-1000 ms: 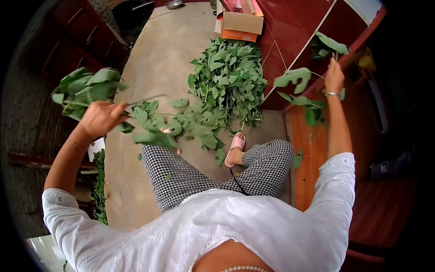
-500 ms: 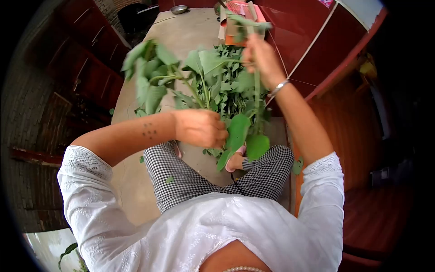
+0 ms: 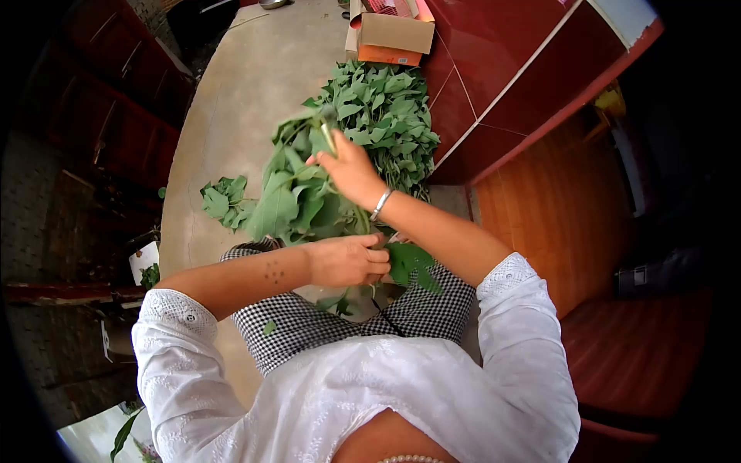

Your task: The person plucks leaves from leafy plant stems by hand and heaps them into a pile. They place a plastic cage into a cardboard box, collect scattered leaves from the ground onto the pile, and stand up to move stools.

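Observation:
My left hand is closed around the lower stems of a bunch of leafy green stems, just above my lap. Higher up, my right hand grips the bunch near a pale stem, with the thumb showing. Broad leaves spread to the left of both hands, and a few leaves hang to the right of my left hand. Beyond my right hand, a large heap of leafy stems lies on the floor. A smaller clump of leaves lies on the concrete at the left.
An open cardboard box stands behind the heap, beside a red tiled wall. A metal bowl sits at the far edge of the concrete floor. Wooden flooring lies to the right, beyond the doorway.
My right hand has come down and left from high above the heap, nearer to my left hand. The bunch has swung lower, while my left hand stays closed on it.

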Tool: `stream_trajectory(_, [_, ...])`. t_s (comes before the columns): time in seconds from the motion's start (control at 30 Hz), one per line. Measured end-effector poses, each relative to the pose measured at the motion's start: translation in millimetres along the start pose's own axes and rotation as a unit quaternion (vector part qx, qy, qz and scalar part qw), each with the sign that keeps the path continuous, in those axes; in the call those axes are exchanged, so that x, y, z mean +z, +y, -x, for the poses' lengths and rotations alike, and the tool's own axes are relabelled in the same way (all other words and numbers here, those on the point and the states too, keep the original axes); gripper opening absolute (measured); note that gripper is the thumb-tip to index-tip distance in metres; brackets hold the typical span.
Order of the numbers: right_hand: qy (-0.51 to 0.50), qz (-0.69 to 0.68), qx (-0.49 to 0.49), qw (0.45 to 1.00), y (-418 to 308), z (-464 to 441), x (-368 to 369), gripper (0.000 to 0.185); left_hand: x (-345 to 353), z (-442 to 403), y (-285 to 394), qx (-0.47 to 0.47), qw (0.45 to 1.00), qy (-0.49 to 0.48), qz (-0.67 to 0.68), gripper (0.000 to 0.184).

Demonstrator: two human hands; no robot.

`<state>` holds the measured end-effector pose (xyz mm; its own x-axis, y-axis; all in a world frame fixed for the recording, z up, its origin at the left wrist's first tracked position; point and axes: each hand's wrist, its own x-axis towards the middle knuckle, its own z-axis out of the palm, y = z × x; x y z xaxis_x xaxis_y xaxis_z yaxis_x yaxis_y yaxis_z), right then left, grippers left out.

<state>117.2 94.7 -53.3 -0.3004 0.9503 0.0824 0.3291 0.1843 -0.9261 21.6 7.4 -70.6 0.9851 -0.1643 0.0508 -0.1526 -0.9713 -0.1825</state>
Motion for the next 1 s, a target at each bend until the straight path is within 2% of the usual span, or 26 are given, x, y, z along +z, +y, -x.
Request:
stream_trajectory(0.03, [0.031, -0.009, -0.023, 0.999, -2, -9, -14, 0.029, 3, 1, -9, -0.022, 0.996, 0.092, -0.007, 0.034])
stream_trajectory(0.07, [0.059, 0.016, -0.022, 0.998, -4, -19, -32, 0.028, 5, 4, -13, -0.056, 0.992, 0.116, 0.006, 0.038])
stream_trajectory(0.1, [0.106, 0.008, -0.078, 0.991, 1, -33, -49, 0.028, 6, 7, -15, -0.091, 0.986, 0.140, 0.021, 0.042])
stream_trajectory(0.13, [0.154, 0.039, -0.093, 0.983, 7, -48, -70, 0.026, 17, 8, -14, -0.133, 0.974, 0.181, 0.044, 0.043])
stream_trajectory(0.2, [0.214, 0.051, -0.102, 0.970, 16, -75, -116, 0.021, 43, 12, -17, -0.175, 0.961, 0.191, 0.091, 0.042])
stream_trajectory(0.27, [0.277, 0.223, -0.198, 0.913, 43, -112, -167, 0.016, 77, 13, -15, -0.220, 0.943, 0.207, 0.137, 0.036])
stream_trajectory(0.3, [0.270, 0.230, -0.152, 0.923, 55, -129, -194, 0.036, 96, 14, -13, -0.228, 0.939, 0.206, 0.154, 0.036])
stream_trajectory(0.37, [0.331, 0.303, -0.134, 0.883, 95, -169, -233, 0.033, 130, 13, -6, -0.222, 0.936, 0.157, 0.223, 0.030])
stream_trajectory(0.4, [0.308, 0.445, -0.059, 0.839, 149, -200, -287, 0.047, 142, 13, -2, -0.224, 0.927, 0.181, 0.239, 0.023])
stream_trajectory(0.43, [0.273, 0.576, 0.013, 0.771, 197, -220, -330, 0.062, 155, 13, 4, -0.231, 0.922, 0.182, 0.253, 0.023])
stream_trajectory(0.5, [0.307, 0.537, 0.084, 0.781, 233, -217, -334, 0.082, 173, 14, 17, -0.241, 0.917, 0.048, 0.314, 0.018])
stream_trajectory(0.53, [0.254, 0.510, 0.011, 0.822, 221, -201, -298, 0.075, 178, 14, 21, -0.243, 0.912, 0.050, 0.327, 0.018])
stream_trajectory(0.57, [0.239, 0.530, -0.121, 0.805, 238, -195, -264, 0.062, 181, 13, 25, -0.233, 0.899, -0.007, 0.371, 0.018])
stream_trajectory(0.6, [0.203, 0.512, -0.070, 0.831, 216, -165, -198, 0.044, 185, 11, 26, -0.221, 0.883, -0.064, 0.410, 0.017])
stream_trajectory(0.63, [0.144, 0.422, -0.073, 0.892, 235, -147, -162, 0.027, 186, 9, 26, -0.224, 0.878, -0.063, 0.418, 0.017])
stream_trajectory(0.67, [0.043, 0.410, 0.054, 0.909, 234, -122, -121, 0.025, 185, 6, 25, -0.233, 0.876, -0.060, 0.419, 0.017])
stream_trajectory(0.7, [-0.018, 0.384, 0.049, 0.922, 257, -100, -87, 0.025, 183, 4, 25, -0.241, 0.874, -0.058, 0.419, 0.017])
stream_trajectory(0.73, [-0.045, 0.347, -0.011, 0.937, 275, -78, -52, 0.025, 180, 3, 23, -0.243, 0.869, -0.060, 0.427, 0.017])
stream_trajectory(0.83, [-0.201, 0.328, 0.159, 0.909, 320, -33, 26, 0.022, 172, 2, 20, -0.273, 0.870, -0.068, 0.404, 0.016])
stream_trajectory(0.9, [-0.249, 0.271, 0.215, 0.905, 372, 3, 66, 0.040, 172, 3, 22, -0.288, 0.863, -0.113, 0.400, 0.016])
stream_trajectory(0.93, [-0.257, 0.267, 0.215, 0.903, 384, 18, 80, 0.040, 173, 4, 24, -0.293, 0.858, -0.115, 0.406, 0.016])
stream_trajectory(1.0, [-0.295, 0.426, 0.208, 0.830, 395, 42, 103, 0.070, 174, 7, 26, -0.310, 0.844, -0.152, 0.411, 0.018])
